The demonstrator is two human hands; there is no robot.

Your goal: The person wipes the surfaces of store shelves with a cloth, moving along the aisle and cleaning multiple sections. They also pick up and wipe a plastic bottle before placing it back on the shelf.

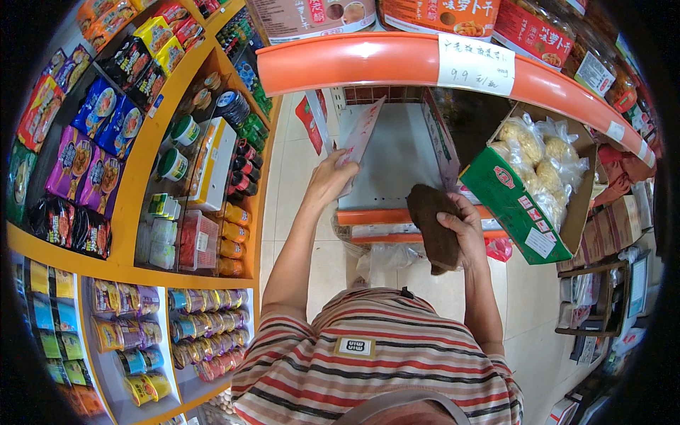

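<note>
Between the thumb and fingers of my left hand [333, 178] is a pale printed cardboard panel [364, 130], standing upright at the left side of a white metal shelf [390, 154]. Whether the panel is loose or part of a box cannot be seen. My right hand [463, 226] grips a folded dark brown cloth [433, 228], held just in front of the shelf's orange front strip [372, 217]. Another printed cardboard side [438, 130] stands along the right of the bare shelf surface. Close to my right hand is a green carton [515, 207] holding several clear bags of yellowish food [536, 154].
An upper shelf with an orange price rail [350, 58] juts out above my hands, loaded with large labelled jars [435, 18]. On the left, a yellow-framed rack [133, 212] carries noodle packs and drinks. A dark trolley or stand [589, 297] is at the right on the tiled floor [531, 297].
</note>
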